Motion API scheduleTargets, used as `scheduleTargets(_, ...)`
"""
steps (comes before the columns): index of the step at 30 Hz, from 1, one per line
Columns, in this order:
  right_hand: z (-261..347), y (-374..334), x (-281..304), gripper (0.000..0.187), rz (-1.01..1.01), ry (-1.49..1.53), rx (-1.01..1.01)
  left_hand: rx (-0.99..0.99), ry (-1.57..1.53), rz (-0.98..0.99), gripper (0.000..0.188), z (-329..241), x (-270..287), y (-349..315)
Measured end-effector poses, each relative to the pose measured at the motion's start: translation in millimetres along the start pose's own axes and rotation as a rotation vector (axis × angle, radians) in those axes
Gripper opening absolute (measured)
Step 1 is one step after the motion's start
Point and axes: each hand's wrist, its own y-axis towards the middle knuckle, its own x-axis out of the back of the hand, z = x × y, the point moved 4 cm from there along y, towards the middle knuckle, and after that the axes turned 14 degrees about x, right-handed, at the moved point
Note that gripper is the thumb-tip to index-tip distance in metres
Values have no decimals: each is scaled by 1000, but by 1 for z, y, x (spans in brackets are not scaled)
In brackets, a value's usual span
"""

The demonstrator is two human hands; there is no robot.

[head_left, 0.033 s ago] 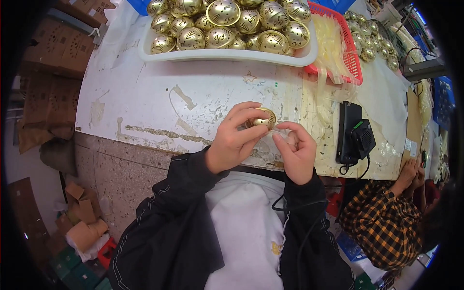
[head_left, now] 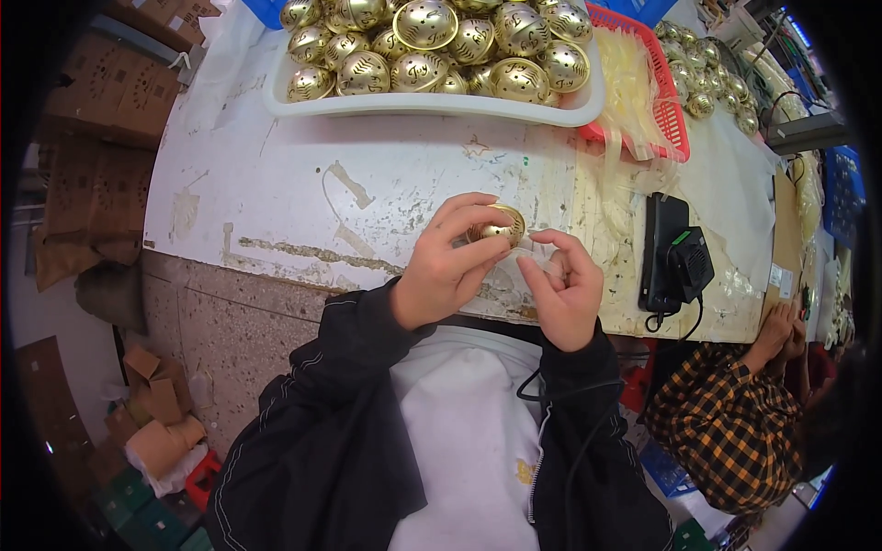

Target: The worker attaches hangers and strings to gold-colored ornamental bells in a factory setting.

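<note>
My left hand (head_left: 447, 260) is closed round a shiny gold ball ornament (head_left: 502, 223) with dark markings and small holes, held just above the near edge of the table. At the ball's right, my right hand (head_left: 568, 286) has its thumb and fingers curled round a piece of clear plastic film (head_left: 540, 254). The film reaches toward the lower side of the ball; its exact shape is hard to make out. Beyond both hands, a white tray (head_left: 367, 109) is heaped with similar gold balls (head_left: 420, 71).
A red basket (head_left: 681, 138) of clear plastic strips (head_left: 625, 78) stands right of the tray. More gold balls (head_left: 703, 69) lie farther right. A black device (head_left: 689, 262) with a cable sits near the right edge. Beside me works a person in a checked sleeve (head_left: 726, 413).
My right index finger and thumb have parted very slightly. The left hand and the ball have not visibly moved.
</note>
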Motion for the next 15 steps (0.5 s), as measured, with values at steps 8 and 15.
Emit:
scheduleTargets(8, 15, 3, -1, 18, 42, -422, 603, -3, -19, 11, 17, -1, -2, 1)
scheduleTargets(15, 19, 7, -4, 13, -50, -312, 484, 26, -7, 4, 30, 0, 0, 6)
